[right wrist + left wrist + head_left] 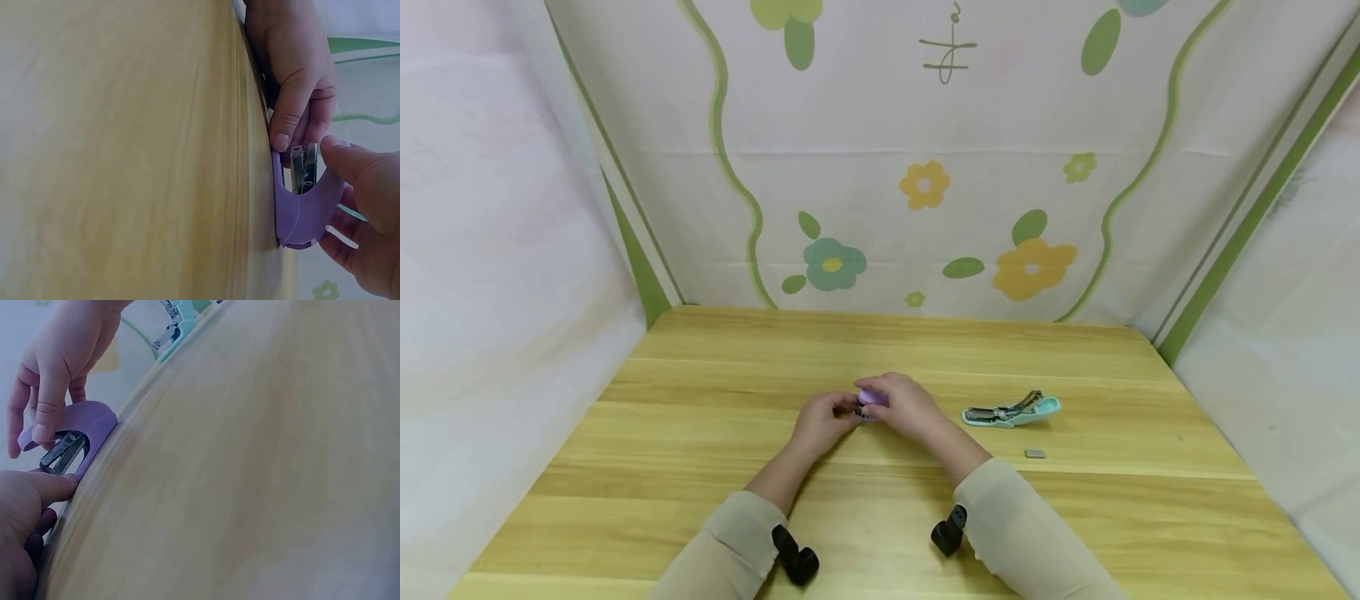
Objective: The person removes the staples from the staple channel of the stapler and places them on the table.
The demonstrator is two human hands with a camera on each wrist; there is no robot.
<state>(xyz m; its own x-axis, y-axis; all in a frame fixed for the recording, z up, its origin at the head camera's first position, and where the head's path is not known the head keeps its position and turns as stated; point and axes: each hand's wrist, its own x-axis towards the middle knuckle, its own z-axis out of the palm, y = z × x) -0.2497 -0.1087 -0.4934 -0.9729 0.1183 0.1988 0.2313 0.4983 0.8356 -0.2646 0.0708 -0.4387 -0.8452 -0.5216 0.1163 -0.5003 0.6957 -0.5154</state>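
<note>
Wooden tabletop [647, 450] bears the purple stapler [306, 215], gaping: the left hand [822, 427] pinches its base [277, 175], the right hand [906, 407] grips its lid [87, 415], fingers curled. Opening it seems the step in hand; the next move calls for a steady base.

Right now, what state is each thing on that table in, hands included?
Purple stapler: held, cover and base apart, metal parts showing between.
Mint stapler: swung open, lying untouched.
Small gray strip: lying loose.
Left hand: pinching the purple stapler's base.
Right hand: gripping its cover.
</note>
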